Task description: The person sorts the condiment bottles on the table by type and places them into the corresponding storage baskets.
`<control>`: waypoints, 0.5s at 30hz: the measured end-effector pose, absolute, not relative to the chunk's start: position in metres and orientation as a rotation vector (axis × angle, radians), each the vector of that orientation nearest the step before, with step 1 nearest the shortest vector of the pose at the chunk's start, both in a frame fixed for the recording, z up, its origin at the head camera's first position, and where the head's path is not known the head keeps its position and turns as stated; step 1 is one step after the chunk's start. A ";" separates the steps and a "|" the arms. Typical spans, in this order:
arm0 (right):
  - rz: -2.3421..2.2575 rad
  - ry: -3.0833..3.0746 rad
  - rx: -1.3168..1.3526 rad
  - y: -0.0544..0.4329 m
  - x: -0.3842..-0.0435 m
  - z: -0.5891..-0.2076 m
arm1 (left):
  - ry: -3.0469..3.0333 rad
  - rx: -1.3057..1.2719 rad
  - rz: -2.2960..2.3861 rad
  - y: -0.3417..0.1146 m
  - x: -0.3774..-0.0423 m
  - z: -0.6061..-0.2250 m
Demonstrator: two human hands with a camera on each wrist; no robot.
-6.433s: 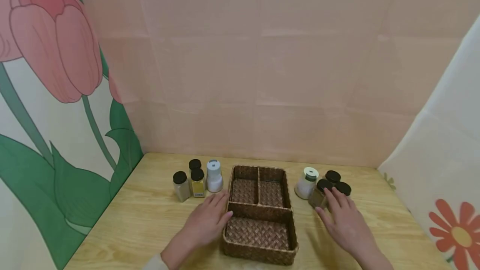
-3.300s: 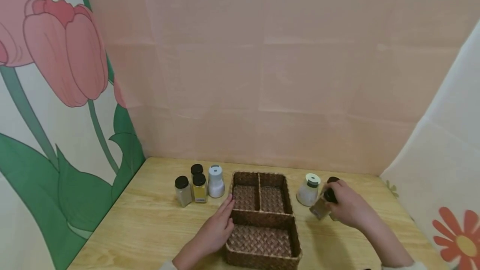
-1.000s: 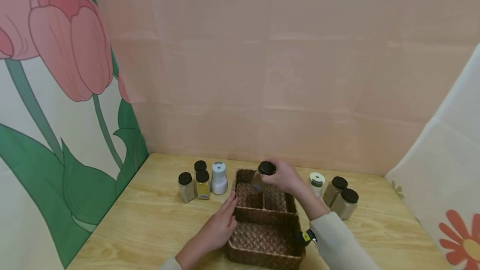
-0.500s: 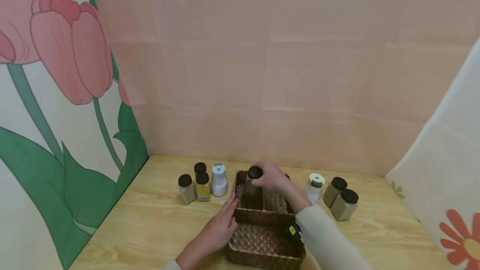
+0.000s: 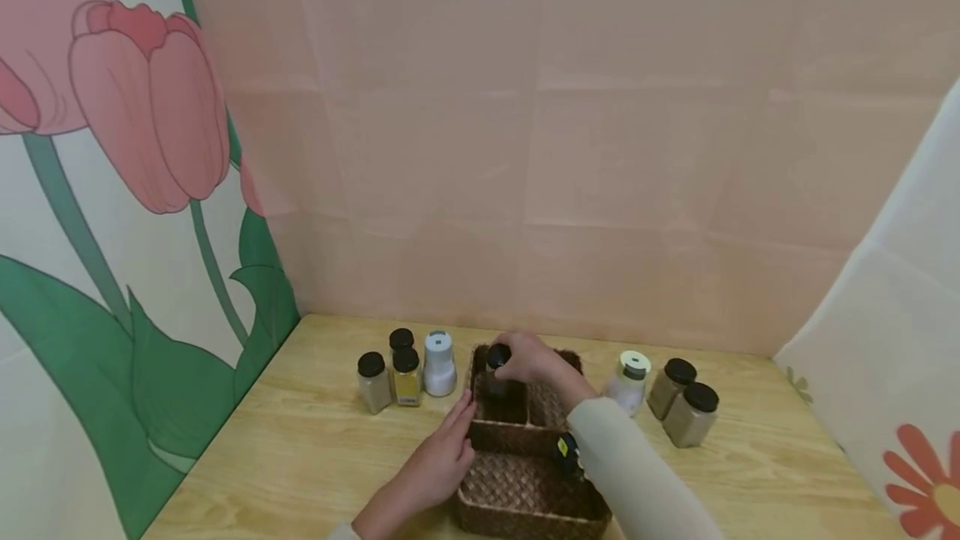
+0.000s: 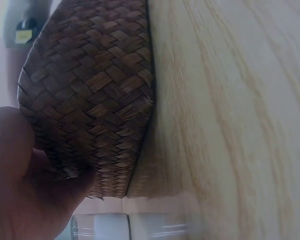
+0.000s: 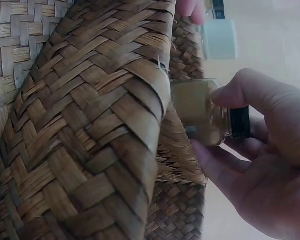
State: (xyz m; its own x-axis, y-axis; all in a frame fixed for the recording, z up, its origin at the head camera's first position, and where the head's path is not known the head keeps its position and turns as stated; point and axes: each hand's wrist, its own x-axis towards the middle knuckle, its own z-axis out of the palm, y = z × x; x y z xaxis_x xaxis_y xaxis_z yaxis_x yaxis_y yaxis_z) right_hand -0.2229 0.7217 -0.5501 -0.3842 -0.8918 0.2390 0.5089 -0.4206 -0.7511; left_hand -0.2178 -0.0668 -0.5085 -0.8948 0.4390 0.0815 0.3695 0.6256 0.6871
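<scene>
A brown woven basket (image 5: 532, 522) with three compartments sits on the wooden table. My right hand (image 5: 525, 357) pinches a spice jar (image 5: 497, 357) with a black lid, which stands low inside the back left compartment. In the right wrist view, thumb and fingers hold that jar (image 7: 202, 107) near its lid, its base hidden behind the woven wall. My left hand (image 5: 435, 465) rests with straight fingers along the basket's left side. From the left wrist, that hand (image 6: 20, 185) touches the woven outer wall (image 6: 100, 75).
Left of the basket stand a pale jar (image 5: 373, 383), a yellow jar (image 5: 407, 377), another black-lidded jar (image 5: 401, 338) and a white bottle (image 5: 439, 365). On the right are a green-capped bottle (image 5: 628, 382) and two black-lidded jars (image 5: 690, 417) (image 5: 672, 390). A fabric backdrop (image 5: 525, 148) hangs behind.
My right hand picked up a jar from the right group, carried it left over the basket and lowered it into the back left compartment. The left hand stays at the basket's left side.
</scene>
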 end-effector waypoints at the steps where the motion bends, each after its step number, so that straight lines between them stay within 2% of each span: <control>1: -1.926 0.707 -0.823 0.722 -0.224 -0.553 | 2.743 0.684 1.132 -0.067 -0.218 -0.508; 7: -1.978 0.501 -1.000 0.714 -0.230 -0.568 | 2.739 0.684 1.147 -0.069 -0.218 -0.507; 15: -1.833 0.715 -0.959 0.729 -0.240 -0.564 | 2.718 0.675 1.157 -0.067 -0.217 -0.507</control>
